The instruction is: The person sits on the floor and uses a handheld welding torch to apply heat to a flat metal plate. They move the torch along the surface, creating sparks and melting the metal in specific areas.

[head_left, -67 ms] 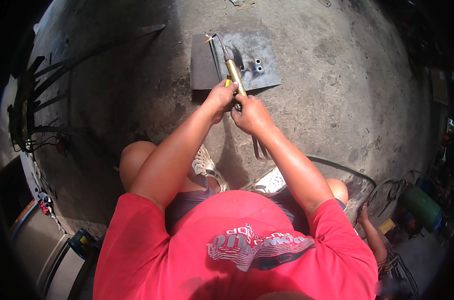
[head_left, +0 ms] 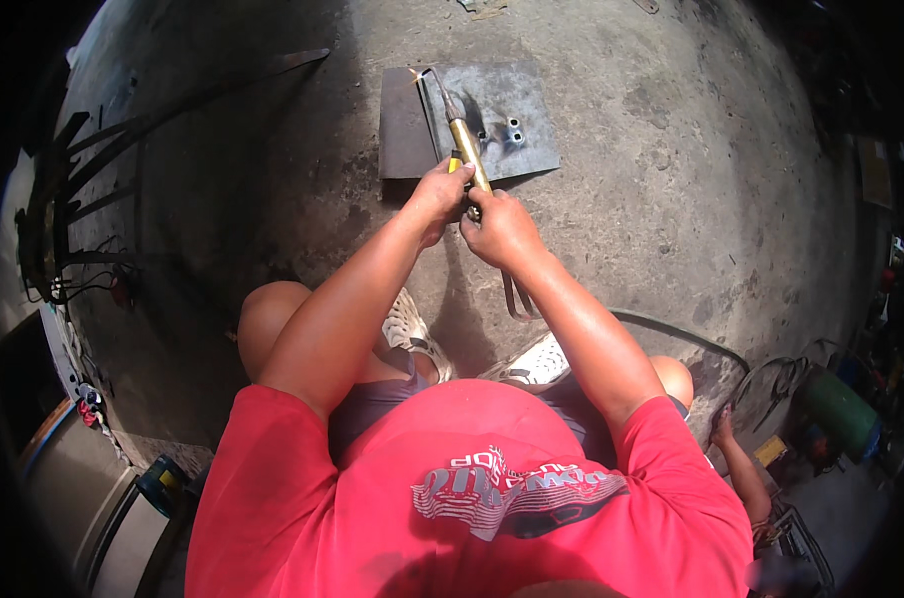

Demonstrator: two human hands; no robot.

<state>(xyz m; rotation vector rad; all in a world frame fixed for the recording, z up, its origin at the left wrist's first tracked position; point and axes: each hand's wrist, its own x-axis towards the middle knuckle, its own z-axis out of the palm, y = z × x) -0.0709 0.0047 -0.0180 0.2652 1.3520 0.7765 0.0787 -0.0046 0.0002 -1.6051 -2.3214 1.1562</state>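
My right hand (head_left: 502, 229) grips the brass handle of a torch (head_left: 460, 140), whose bent thin tip reaches over the upper left of a metal plate, with a faint small flame (head_left: 414, 76) there. Closed beside it, my left hand (head_left: 440, 194) holds a small yellow object (head_left: 455, 162) against the torch; how much of the handle it also grips is hidden. On the concrete floor lie the grey steel plate (head_left: 522, 90), which has dark heat marks and holes, and a browner plate (head_left: 400, 130) along its left. A hose (head_left: 512, 299) hangs below my right hand.
A black metal frame (head_left: 103, 179) stands at the left. Hoses (head_left: 691, 337) run rightward over the floor to a clutter with a green cylinder (head_left: 836, 414). Another person's bare limb (head_left: 746, 478) shows at lower right. My knees and shoes are below my hands.
The flame at the torch tip looks fainter than a moment earlier. My hands and the plates have not visibly moved.
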